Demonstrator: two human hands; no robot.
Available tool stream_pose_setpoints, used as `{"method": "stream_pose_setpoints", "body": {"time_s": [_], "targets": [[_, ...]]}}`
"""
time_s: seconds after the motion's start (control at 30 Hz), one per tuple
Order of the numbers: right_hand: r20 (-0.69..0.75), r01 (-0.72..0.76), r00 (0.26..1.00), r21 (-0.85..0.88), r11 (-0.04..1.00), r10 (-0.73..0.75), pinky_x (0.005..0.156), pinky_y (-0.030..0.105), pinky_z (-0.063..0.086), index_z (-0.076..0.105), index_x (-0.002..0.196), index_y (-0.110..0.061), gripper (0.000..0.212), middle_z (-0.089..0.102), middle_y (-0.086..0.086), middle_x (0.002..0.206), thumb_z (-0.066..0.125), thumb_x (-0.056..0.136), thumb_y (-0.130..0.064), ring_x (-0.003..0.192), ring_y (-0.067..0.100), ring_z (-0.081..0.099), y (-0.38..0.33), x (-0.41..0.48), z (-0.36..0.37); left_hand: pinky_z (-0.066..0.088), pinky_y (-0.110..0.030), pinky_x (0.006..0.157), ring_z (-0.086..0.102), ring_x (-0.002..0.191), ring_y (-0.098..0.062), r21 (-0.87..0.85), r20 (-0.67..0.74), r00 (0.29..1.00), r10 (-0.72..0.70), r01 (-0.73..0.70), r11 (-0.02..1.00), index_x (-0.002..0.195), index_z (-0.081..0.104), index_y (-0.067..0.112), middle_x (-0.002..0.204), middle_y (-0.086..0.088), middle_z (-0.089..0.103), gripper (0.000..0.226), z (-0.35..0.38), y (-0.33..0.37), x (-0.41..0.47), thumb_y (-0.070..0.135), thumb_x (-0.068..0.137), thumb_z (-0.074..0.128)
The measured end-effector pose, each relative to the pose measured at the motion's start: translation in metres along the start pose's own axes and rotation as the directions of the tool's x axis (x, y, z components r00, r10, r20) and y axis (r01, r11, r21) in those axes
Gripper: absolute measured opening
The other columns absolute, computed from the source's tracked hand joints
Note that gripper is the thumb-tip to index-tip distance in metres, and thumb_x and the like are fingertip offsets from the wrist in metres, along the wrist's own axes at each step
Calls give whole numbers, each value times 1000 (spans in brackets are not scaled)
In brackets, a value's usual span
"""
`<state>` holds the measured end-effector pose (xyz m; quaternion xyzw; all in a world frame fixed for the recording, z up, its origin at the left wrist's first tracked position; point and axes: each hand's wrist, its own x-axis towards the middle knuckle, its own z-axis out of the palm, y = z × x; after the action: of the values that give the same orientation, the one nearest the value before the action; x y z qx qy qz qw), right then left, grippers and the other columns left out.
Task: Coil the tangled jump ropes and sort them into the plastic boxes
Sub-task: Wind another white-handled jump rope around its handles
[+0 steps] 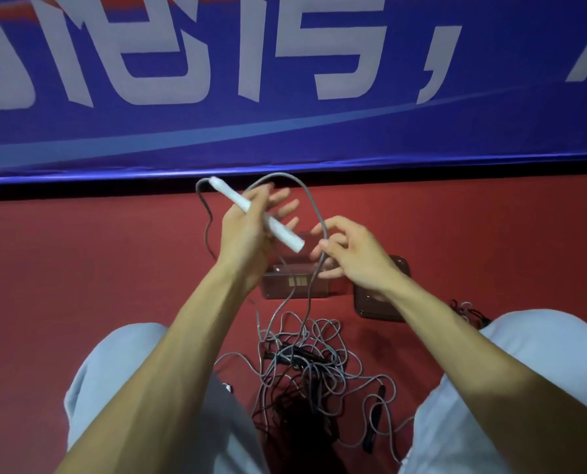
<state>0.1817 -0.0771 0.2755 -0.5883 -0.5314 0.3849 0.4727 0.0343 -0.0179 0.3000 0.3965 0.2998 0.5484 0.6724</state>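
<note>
Currently head view: left hand (247,230) grips a white handle (256,213), tilted, fingers partly spread. Right hand (350,254) pinches the grey rope (305,189), which arcs up from the handle's top end and over to it. Rest of the ropes sit in a tangled pile (305,367) on the red floor (97,261) between the knees. Two clear plastic boxes (297,285) on the floor just beyond, one partly behind the right hand

The left hand (247,230) grips a white handle (256,213); the right hand (350,254) pinches its grey rope (314,213) above tangled ropes (302,364) and two plastic boxes (295,285) on the red floor (97,268)
</note>
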Motion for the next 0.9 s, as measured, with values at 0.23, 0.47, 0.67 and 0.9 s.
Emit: {"method": "stream_pose_setpoints", "body": {"time_s": [0.23, 0.47, 0.67, 0.9], "targets": [[-248, 136, 965, 167, 977, -91, 58, 33, 59, 60, 97, -16, 23, 64, 8, 75, 44, 99, 0, 67, 22, 70, -16, 2, -11, 49, -30, 76, 60, 76, -8, 829, 285, 947, -150, -165, 534, 95, 72, 17, 91, 2, 71, 19, -16, -29, 3, 5, 93, 57], [-399, 310, 908, 444, 841, -125, 60, 37, 59, 57, 100, -8, 18, 62, 11, 77, 40, 101, 0, 71, 25, 71, -39, 0, -35, 48, -24, 77, 59, 75, -2, 830, 410, 862, -299, -216, 514, 92, 73, 16, 85, 13, 70, 12, -8, -31, -9, 15, 95, 61], [-429, 288, 903, 614, 734, 5, 63, 36, 59, 53, 106, -5, 14, 61, 13, 81, 40, 102, -2, 73, 25, 72, -35, 5, -43, 54, -24, 73, 71, 79, -8, 737, 401, 891, -213, -175, 653, 89, 71, 8, 81, 2, 76, 17, -1, -33, -11, 14, 98, 58], [-304, 76, 948, 516, 853, 99, 71, 39, 61, 53, 116, -3, 20, 66, 17, 99, 48, 101, -15, 87, 30, 71, -26, 6, -41, 58, -32, 62, 73, 80, -29, 320, 140, 985, -102, 53, 946, 95, 66, 6, 84, -13, 74, 15, 8, -18, -10, 10, 99, 52]]}}
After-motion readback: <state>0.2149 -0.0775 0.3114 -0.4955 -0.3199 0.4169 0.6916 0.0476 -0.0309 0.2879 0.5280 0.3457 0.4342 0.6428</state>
